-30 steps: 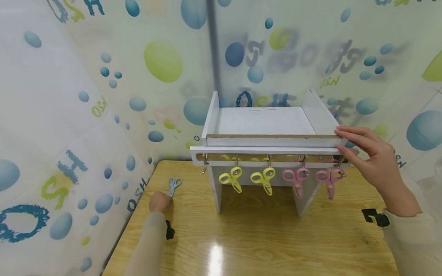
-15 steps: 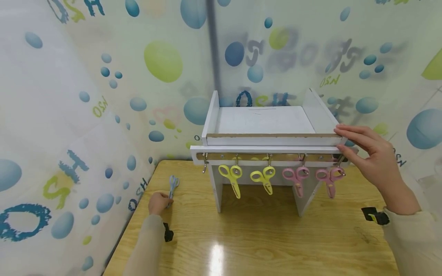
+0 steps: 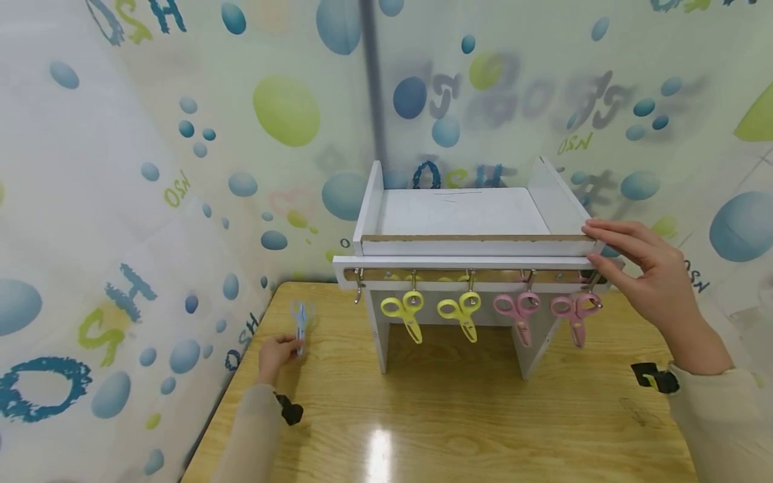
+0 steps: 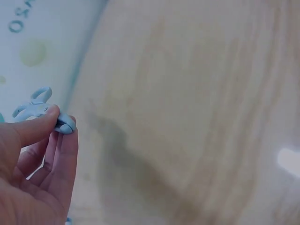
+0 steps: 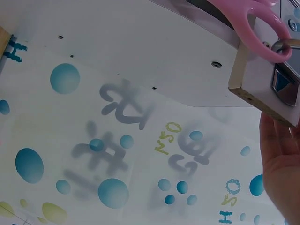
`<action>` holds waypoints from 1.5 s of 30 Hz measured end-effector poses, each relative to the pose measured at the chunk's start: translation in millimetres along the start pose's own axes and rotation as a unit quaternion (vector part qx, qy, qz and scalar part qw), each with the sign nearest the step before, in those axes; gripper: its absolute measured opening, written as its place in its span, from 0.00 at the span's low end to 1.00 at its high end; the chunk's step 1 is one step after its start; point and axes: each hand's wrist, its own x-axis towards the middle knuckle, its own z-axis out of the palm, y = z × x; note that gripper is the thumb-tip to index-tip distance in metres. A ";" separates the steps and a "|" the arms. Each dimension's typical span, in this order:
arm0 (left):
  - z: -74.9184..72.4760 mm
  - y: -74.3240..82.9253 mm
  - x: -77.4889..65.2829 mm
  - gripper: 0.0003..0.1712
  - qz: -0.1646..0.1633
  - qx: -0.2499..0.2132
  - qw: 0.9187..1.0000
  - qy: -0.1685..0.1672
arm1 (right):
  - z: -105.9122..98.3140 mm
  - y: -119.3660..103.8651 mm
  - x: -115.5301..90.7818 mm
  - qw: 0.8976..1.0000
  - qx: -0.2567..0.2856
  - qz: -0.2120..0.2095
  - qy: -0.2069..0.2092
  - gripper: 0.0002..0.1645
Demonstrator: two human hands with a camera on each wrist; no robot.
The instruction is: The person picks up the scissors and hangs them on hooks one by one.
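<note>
In the head view, my left hand [image 3: 276,354] is above the table's left side, pinching light blue scissors [image 3: 300,324] between thumb and fingers. In the left wrist view, the thumb presses the blue scissors [image 4: 40,110] against the fingertips; their handle loops point away. At the right end of a white shelf [image 3: 465,213], my right hand [image 3: 655,282] rests its extended fingers on the side panel's corner, the thumb on the hook rail [image 3: 443,261]. Two yellow scissors [image 3: 406,312] and two pink scissors [image 3: 516,312] hang from the rail's hooks.
A bare hook [image 3: 359,290] is at the rail's left end. The shelf stands on a wood-grain table [image 3: 447,416] close to the patterned wall covering [image 3: 284,174]. Its side legs [image 3: 377,335] reach down to the tabletop.
My left hand has lifted the blue scissors off the table, and they have turned upright. The leftmost yellow scissors have swung slightly. My right hand has stayed at the shelf's corner.
</note>
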 end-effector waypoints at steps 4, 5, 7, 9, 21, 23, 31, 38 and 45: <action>-2.2 18.6 -4.9 0.21 0.017 -0.053 0.998 -0.017 | 0.6 -0.7 0.5 1.000 0.004 0.002 0.000 0.23; -3.1 23.7 -6.7 0.21 0.025 -0.063 0.997 -0.022 | 0.7 -0.8 0.6 1.000 0.004 0.003 -0.001 0.23; -5.7 34.4 -11.0 0.20 0.041 -0.088 0.995 -0.035 | 0.7 -1.1 0.9 1.000 0.006 0.002 -0.001 0.23; -9.2 45.5 -16.3 0.20 0.061 -0.123 0.989 -0.048 | 0.6 -1.4 1.2 1.000 0.007 0.001 -0.001 0.23; -29.3 110.5 -80.7 0.19 0.249 -0.168 0.947 -0.112 | -0.5 -2.3 1.6 1.000 0.000 -0.009 0.002 0.21; -30.8 117.2 -91.1 0.13 0.298 -0.162 0.930 -0.138 | -0.8 -2.9 1.5 1.000 -0.001 -0.008 0.003 0.21; -26.4 125.0 -111.3 0.09 0.442 -0.134 0.832 -0.307 | -1.1 -3.7 0.9 1.000 0.002 -0.008 0.006 0.20; -13.7 122.1 -115.6 0.08 0.438 -0.098 0.837 -0.312 | -0.6 -4.4 0.7 1.000 0.005 -0.011 0.005 0.20; -1.7 118.9 -114.4 0.09 0.405 -0.097 0.852 -0.319 | -0.1 -7.5 1.6 1.000 0.012 -0.015 0.002 0.19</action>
